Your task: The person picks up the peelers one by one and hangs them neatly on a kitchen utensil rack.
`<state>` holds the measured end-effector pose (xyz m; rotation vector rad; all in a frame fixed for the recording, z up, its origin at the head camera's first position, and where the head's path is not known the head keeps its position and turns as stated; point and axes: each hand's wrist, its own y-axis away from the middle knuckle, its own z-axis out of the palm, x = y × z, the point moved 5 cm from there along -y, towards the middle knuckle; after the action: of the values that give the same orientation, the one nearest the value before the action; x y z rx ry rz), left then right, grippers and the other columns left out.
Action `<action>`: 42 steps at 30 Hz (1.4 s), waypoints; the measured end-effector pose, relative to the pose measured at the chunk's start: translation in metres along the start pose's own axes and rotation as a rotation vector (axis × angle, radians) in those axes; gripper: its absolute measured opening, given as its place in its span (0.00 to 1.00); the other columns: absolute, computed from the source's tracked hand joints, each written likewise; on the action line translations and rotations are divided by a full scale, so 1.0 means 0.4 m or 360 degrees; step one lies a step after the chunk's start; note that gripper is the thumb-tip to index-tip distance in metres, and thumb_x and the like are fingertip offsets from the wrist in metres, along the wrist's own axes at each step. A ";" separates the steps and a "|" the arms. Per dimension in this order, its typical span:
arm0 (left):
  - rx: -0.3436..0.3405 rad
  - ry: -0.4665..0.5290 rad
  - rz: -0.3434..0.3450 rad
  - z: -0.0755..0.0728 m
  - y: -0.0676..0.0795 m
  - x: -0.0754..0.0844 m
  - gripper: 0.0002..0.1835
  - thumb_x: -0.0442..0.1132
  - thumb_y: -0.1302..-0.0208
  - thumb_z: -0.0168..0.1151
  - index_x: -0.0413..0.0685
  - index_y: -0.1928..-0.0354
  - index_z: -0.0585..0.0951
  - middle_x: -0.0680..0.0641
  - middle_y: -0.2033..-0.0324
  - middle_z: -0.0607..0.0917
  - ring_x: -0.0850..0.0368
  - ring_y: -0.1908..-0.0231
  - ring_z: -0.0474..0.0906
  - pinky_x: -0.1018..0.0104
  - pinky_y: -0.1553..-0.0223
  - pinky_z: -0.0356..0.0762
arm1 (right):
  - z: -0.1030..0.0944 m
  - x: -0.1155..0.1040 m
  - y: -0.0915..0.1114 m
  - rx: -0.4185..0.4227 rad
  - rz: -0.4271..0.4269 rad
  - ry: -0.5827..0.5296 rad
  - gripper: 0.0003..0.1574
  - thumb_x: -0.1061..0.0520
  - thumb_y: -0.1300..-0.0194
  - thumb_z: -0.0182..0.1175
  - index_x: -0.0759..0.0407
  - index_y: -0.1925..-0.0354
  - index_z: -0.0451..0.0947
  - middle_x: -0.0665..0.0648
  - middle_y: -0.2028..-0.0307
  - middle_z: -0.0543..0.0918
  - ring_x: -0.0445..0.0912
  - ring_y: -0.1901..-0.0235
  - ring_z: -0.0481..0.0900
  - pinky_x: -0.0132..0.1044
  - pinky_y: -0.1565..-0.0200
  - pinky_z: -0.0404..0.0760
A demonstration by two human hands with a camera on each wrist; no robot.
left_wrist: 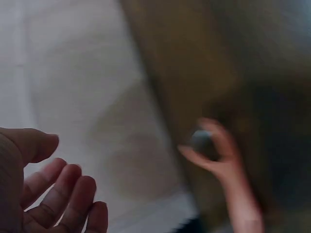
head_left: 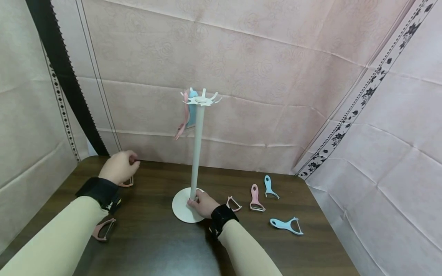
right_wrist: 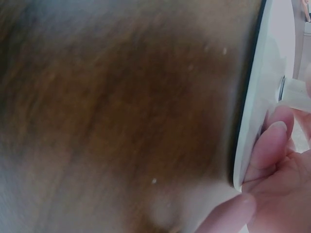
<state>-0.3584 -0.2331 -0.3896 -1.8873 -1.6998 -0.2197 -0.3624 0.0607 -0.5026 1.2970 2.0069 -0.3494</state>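
Peelers (head_left: 254, 194) in pink and blue lay on the table (head_left: 148, 245) in the head view, four to the right and two to the left, while one pink and one blue hung on the hooks (head_left: 201, 100) of a white stand (head_left: 197, 153). The left hand (head_left: 119, 168) was at a mostly hidden pink peeler (head_left: 127, 185) near the back left corner; the right hand (head_left: 204, 205) grasped the stand low on its pole. From the left wrist, the left grip looked released, thumb and fingers apart, with a blurred pink peeler (left_wrist: 235, 189) beyond them on the table. From the right wrist, fingers lay against the round base (right_wrist: 272, 63). Fetching a peeler while steadying the stand seemed the step in hand; the next move probably called for a firm pinch on its handle.
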 end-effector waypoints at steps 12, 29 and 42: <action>-0.0104 -0.0298 -0.0342 0.043 0.056 -0.197 0.26 0.46 0.40 0.64 0.29 0.50 0.76 0.26 0.56 0.75 0.23 0.54 0.64 0.30 0.55 0.57 | 0.004 -0.007 -0.002 -0.0012 0.0013 -0.0006 0.14 0.48 0.29 0.56 0.55 0.52 0.73 0.51 0.67 0.77 0.43 0.64 0.76 0.41 0.58 0.76; -0.0264 -0.0428 -0.0723 0.054 0.101 -0.322 0.35 0.63 0.46 0.65 0.30 0.70 0.79 0.28 0.71 0.75 0.29 0.65 0.69 0.38 0.61 0.65 | 0.001 -0.006 0.004 0.0006 0.0043 0.0000 0.15 0.48 0.30 0.57 0.55 0.52 0.72 0.52 0.67 0.77 0.44 0.64 0.76 0.42 0.58 0.76; -0.0379 -0.0343 -0.0714 0.066 0.107 -0.327 0.24 0.54 0.43 0.68 0.38 0.80 0.80 0.41 0.80 0.72 0.44 0.76 0.68 0.51 0.73 0.66 | 0.000 -0.002 0.003 0.0007 0.0037 0.0023 0.17 0.47 0.29 0.56 0.55 0.49 0.72 0.51 0.67 0.76 0.43 0.64 0.75 0.41 0.59 0.75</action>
<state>-0.3468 -0.3320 -0.4882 -1.7126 -2.3252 -0.4214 -0.3609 0.0607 -0.5018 1.3281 2.0025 -0.3345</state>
